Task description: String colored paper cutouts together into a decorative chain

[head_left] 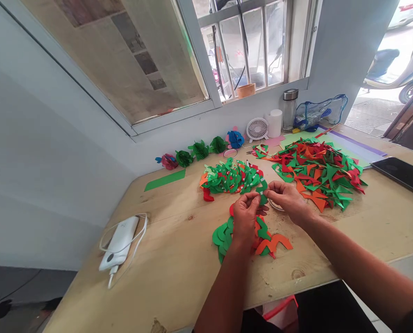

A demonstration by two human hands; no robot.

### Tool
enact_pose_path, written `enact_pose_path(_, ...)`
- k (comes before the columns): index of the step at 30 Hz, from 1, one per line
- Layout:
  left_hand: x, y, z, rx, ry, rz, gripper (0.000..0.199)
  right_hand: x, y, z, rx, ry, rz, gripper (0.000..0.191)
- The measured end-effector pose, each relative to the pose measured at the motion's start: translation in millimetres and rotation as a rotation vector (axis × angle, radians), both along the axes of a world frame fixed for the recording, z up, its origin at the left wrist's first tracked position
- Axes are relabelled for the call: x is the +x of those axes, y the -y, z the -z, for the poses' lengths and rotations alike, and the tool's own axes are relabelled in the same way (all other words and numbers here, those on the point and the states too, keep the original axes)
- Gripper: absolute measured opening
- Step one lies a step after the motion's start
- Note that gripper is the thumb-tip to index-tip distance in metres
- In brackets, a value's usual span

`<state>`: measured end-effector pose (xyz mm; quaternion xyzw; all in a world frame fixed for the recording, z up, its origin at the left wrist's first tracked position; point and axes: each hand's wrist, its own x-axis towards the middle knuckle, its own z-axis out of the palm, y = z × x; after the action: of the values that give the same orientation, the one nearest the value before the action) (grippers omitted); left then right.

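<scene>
Green paper piece (264, 200), up off the wooden surface (178, 259) and centre stage, between two hands! The left grip (244, 215) has it pinched at the fingertips, and the right grip (286, 198) closes on its other side, fingertips only; a light touch, probably because thin paper would crease under anything firmer. Just beyond sits the overlapping cluster of cut shapes (230, 178), mostly green, while below the left wrist lies a loose pile of curved pieces (223, 236), likely kept there for an easy reach. Over to the right, a heap of jagged scraps (317, 171), apparently set aside so offcuts and shapes don't mix. The white power bank (121, 243) lies well apart at the left, its cable looped around it, perhaps out of harm's way. Any writing? A faint mark on the power bank, too small to read; the dark phone (406, 173) shows no legible label.
</scene>
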<state>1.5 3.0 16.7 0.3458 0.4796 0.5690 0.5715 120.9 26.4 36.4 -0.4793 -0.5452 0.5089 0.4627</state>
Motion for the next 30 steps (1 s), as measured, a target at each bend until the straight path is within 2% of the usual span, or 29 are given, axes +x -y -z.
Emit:
enact_pose_path(4,-0.4,0.6,-2.2,-0.003,-0.041,0.063,0.033,2.1,-2.1,2.8,0.049,0.046,0.027,0.024)
enact_pose_path(6,-1.0,0.0,-2.1,-0.011,-0.036,0.054,0.033,4.6,-5.2,4.4,0.06,0.041,0.041,0.021)
enact_pose_path(10,-2.3,-2.6,-0.3,-0.043,0.003,-0.02,0.035,17.9,-17.4,9.1,0.073,0.052,0.214,0.021)
enact_pose_path(12,-2.6,-3.6,0.7,-0.047,0.034,-0.044,0.036,27.4,-24.0,11.8,0.134,0.167,0.3,0.02)
enact_pose_path(14,-2.7,-4.1,1.7,-0.043,0.053,-0.048,0.036,35.6,-28.3,14.0,0.212,0.388,0.316,0.016)
enact_pose_path(18,-3.0,-4.4,3.4,-0.045,0.066,-0.035,0.036,42.1,-28.4,16.2,0.216,0.871,0.232,0.013)
enact_pose_path(21,-3.4,-4.9,4.6,-0.043,0.081,-0.033,0.037,41.5,-26.2,17.9,0.195,1.091,0.164,0.012)
enact_pose_path(25,-4.0,-5.0,4.6,-0.026,0.111,-0.037,0.035,42.7,-26.4,20.1,0.209,1.256,0.071,0.013)
enact_pose_path(30,-4.6,-4.1,3.6,-0.007,0.1,-0.031,0.031,45.2,-28.5,23.1,0.186,1.339,-0.016,0.02)
